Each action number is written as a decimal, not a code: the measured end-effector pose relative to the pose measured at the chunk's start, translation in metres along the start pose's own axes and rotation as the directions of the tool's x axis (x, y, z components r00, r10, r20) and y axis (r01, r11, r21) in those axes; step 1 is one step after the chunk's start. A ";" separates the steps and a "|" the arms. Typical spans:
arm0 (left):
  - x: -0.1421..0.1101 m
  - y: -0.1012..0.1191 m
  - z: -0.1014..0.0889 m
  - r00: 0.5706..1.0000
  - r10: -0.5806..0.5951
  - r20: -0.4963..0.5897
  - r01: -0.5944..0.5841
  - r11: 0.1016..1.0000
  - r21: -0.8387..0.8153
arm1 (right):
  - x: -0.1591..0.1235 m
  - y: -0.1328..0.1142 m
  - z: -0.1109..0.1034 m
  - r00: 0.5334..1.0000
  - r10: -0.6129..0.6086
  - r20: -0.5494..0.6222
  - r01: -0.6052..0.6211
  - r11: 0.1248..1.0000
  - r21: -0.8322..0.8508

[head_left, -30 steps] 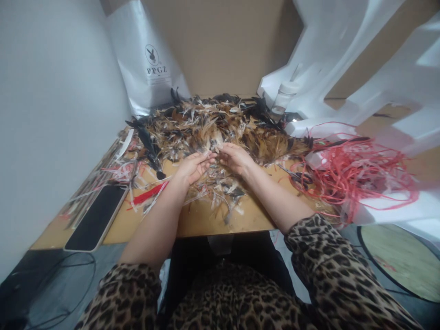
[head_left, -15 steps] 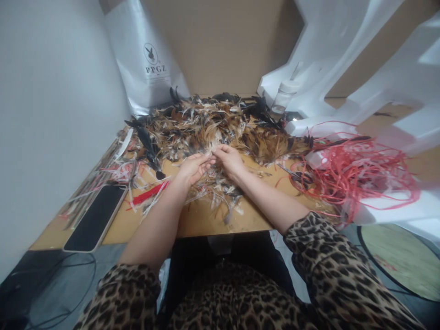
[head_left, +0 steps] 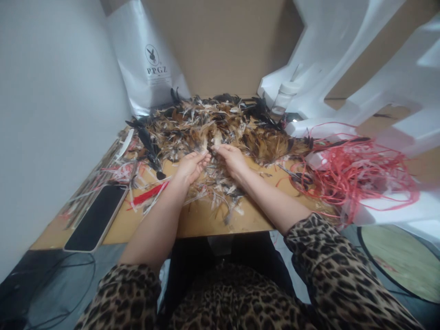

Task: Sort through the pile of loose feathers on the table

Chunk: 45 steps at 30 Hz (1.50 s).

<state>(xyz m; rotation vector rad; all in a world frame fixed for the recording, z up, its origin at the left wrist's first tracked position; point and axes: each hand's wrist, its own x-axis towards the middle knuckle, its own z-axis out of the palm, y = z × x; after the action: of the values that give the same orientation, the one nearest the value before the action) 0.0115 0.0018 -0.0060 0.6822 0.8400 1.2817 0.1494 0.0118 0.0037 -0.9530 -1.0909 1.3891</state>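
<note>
A big heap of brown, black and pale feathers (head_left: 220, 123) covers the far half of a wooden table (head_left: 192, 222). My left hand (head_left: 190, 166) pinches a pale feather (head_left: 205, 145) at the near edge of the heap. My right hand (head_left: 233, 158) is close beside it, fingertips closed on another pale feather (head_left: 217, 139). Both hands rest over loose scattered feathers (head_left: 220, 192) on the table. Leopard-print sleeves cover my upper arms.
A phone (head_left: 96, 217) lies screen-down-dark at the table's left front. A red feather (head_left: 148, 193) and strips lie near it. Red string (head_left: 350, 172) is tangled at the right on white plastic. A grey bag (head_left: 147, 59) stands at the back, a small bottle (head_left: 283, 98) behind the heap.
Both hands have shifted slightly farther into the heap's near edge and lifted pale feathers between their fingertips. Nothing else has moved.
</note>
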 end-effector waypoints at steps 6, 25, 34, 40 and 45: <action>0.001 -0.001 -0.001 1.000 0.003 0.019 -0.003 1.000 0.011 | 0.001 -0.007 -0.004 0.992 0.059 0.113 -0.075 0.987 0.139; -0.004 -0.002 0.005 0.996 -0.047 0.080 0.035 0.989 0.144 | 0.001 0.001 -0.003 0.992 0.013 0.124 -0.017 0.999 0.037; -0.002 -0.007 0.001 0.994 0.047 0.095 -0.070 0.963 0.262 | 0.004 -0.002 -0.005 0.993 -0.023 0.115 0.023 1.000 0.001; -0.003 -0.007 0.003 0.992 0.040 0.120 -0.074 0.954 0.289 | 0.002 0.000 -0.003 0.998 -0.026 0.063 0.023 0.999 0.040; -0.006 -0.005 0.004 0.992 0.036 0.119 -0.075 0.936 0.345 | 0.002 -0.001 -0.004 0.996 -0.036 0.085 0.038 0.999 -0.018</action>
<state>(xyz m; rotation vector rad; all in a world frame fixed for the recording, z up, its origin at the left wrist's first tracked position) 0.0168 -0.0046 -0.0069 1.0575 0.9723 1.1422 0.1535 0.0141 0.0039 -0.8908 -1.1822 1.4015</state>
